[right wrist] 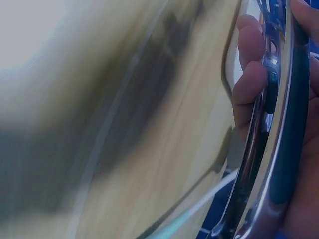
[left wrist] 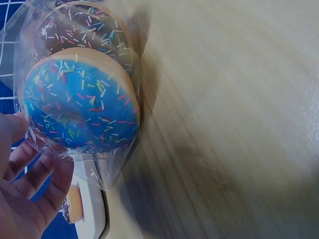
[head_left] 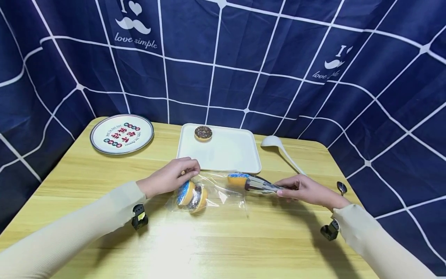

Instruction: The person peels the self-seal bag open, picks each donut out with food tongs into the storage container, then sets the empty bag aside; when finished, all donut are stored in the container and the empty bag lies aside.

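My left hand (head_left: 168, 176) pinches the edge of a clear plastic bag (head_left: 221, 198) above the table. Inside the bag's left end sit a blue-iced doughnut with sprinkles (head_left: 184, 193) (left wrist: 82, 107) and a chocolate-iced doughnut (head_left: 199, 200) (left wrist: 82, 32), tilted against each other. With my right hand (head_left: 308, 189) I grip metal tongs (head_left: 260, 185) (right wrist: 284, 124) by their arms. Their tips clasp another blue-iced doughnut (head_left: 237, 180) at the bag's right end; film overlaps it, but how deep it sits inside I cannot tell.
Behind the bag, a white tray (head_left: 226, 155) bears one chocolate doughnut (head_left: 203, 133). A printed plate (head_left: 101, 136) stands back left. To the tray's right lies a white ladle (head_left: 283, 150), and a dark spoon (head_left: 342, 188) is near the right edge. Blue curtain (head_left: 188, 81) encloses the table.
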Motion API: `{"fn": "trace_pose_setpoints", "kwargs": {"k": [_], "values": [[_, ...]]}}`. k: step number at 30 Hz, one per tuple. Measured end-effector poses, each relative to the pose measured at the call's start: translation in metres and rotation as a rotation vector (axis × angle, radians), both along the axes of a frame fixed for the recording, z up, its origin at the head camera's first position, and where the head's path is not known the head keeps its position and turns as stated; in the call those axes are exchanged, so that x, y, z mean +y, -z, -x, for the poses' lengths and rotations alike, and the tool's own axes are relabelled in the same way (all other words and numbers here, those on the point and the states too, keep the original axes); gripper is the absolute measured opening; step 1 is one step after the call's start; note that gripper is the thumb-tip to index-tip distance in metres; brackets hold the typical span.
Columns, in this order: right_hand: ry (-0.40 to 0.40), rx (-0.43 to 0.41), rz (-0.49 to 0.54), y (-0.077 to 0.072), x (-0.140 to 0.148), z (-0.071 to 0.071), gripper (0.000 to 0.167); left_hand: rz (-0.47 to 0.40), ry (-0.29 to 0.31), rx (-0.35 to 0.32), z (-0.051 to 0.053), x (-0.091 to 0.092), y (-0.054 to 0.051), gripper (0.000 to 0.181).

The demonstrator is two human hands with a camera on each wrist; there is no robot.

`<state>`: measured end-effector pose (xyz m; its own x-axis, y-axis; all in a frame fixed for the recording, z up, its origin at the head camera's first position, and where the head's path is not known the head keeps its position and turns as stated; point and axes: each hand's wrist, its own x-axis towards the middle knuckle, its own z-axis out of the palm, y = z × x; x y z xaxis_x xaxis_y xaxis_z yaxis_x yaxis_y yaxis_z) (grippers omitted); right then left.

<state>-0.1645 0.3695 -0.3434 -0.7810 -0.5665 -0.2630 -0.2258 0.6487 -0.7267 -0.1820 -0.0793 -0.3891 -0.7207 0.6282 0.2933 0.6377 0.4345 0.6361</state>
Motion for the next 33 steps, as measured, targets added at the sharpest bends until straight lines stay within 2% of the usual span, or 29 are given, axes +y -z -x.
{"fn": "trace_pose_setpoints", "kwargs": {"k": [8, 13, 17, 21, 25, 29, 33], "values": [[0.072, 0.007, 0.012, -0.004, 0.027, -0.005, 0.037, 0.008, -0.001, 0.019, 0.001, 0.000, 0.000, 0.009], [0.162, 0.124, -0.032, -0.004, 0.035, -0.002, 0.039, 0.007, -0.002, 0.011, 0.000, 0.001, -0.001, 0.009], [0.261, 0.229, -0.084, -0.001, 0.026, 0.004, 0.044, 0.002, -0.004, -0.001, -0.001, 0.000, 0.001, 0.009], [0.288, 0.383, -0.124, 0.004, 0.008, 0.016, 0.046, 0.004, -0.006, -0.007, -0.001, 0.000, 0.002, 0.009], [0.289, 0.524, -0.138, 0.010, -0.014, 0.035, 0.044, 0.010, -0.004, 0.008, 0.000, 0.001, 0.002, 0.009], [0.313, 0.567, -0.167, 0.016, -0.032, 0.056, 0.046, 0.008, 0.004, 0.007, 0.001, 0.001, 0.001, 0.009], [0.328, 0.597, -0.211, 0.024, -0.046, 0.069, 0.045, 0.015, 0.009, 0.001, 0.000, 0.003, 0.000, 0.009]]}}
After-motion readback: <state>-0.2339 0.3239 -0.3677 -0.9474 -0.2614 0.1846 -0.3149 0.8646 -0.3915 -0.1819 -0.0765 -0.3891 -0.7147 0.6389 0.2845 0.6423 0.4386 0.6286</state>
